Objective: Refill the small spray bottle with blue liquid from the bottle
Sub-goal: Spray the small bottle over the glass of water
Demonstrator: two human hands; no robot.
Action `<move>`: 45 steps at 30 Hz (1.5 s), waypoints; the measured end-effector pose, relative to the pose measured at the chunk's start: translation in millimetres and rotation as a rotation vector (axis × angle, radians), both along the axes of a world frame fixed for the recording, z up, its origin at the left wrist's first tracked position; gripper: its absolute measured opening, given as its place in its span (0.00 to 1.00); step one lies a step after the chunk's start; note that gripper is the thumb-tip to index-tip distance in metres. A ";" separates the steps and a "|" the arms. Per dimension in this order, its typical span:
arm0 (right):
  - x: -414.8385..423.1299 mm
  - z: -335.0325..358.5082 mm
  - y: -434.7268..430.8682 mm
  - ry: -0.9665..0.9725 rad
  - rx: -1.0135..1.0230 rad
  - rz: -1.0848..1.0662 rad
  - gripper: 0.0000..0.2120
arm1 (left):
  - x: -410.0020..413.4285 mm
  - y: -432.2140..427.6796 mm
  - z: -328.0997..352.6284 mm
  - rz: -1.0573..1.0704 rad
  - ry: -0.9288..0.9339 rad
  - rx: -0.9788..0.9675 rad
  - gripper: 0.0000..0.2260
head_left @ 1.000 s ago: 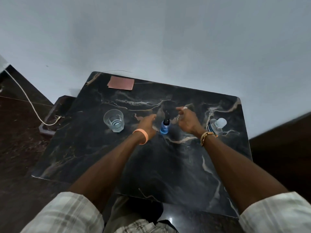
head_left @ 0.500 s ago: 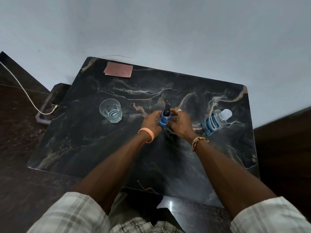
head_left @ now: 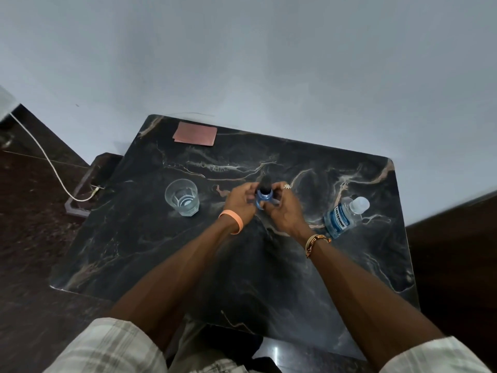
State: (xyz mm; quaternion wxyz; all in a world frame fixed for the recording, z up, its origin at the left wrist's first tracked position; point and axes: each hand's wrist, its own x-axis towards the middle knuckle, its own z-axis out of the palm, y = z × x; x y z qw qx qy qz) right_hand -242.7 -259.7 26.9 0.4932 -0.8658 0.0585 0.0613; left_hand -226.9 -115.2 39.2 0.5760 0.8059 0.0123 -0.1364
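Blue spray bottle point(head_left: 264, 196), cap point(head_left: 266, 183) on, gripped by left hand point(head_left: 240, 203) and right hand point(head_left: 285, 211), fingers point(head_left: 248, 188) curled round it; a slipping twist could topple it

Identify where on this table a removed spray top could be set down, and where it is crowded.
Bare: the near-left corner, nearer than the glass tumbler; the back strip between the pink card and the far-right corner; the marble table nearer than the Listerine bottle. Crowded: mid-table, where left hand and right hand hold the small spray bottle.
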 end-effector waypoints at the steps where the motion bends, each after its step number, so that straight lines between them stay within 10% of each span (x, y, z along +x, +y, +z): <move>1: 4.1 7.4 1.2 -0.025 0.025 0.007 0.18 | 5.6 2.9 7.5 0.019 -0.021 -0.035 0.25; 25: 65.5 194.1 71.3 -0.702 0.245 0.049 0.37 | 31.6 51.6 170.5 0.006 -0.291 -0.521 0.28; 38: 58.9 219.3 114.8 -0.971 0.063 0.207 0.39 | 40.9 170.7 153.6 0.114 -0.521 0.204 0.33; 45: 52.6 184.4 145.2 -0.872 -0.072 0.330 0.41 | 14.5 209.9 73.5 0.031 -0.260 0.422 0.48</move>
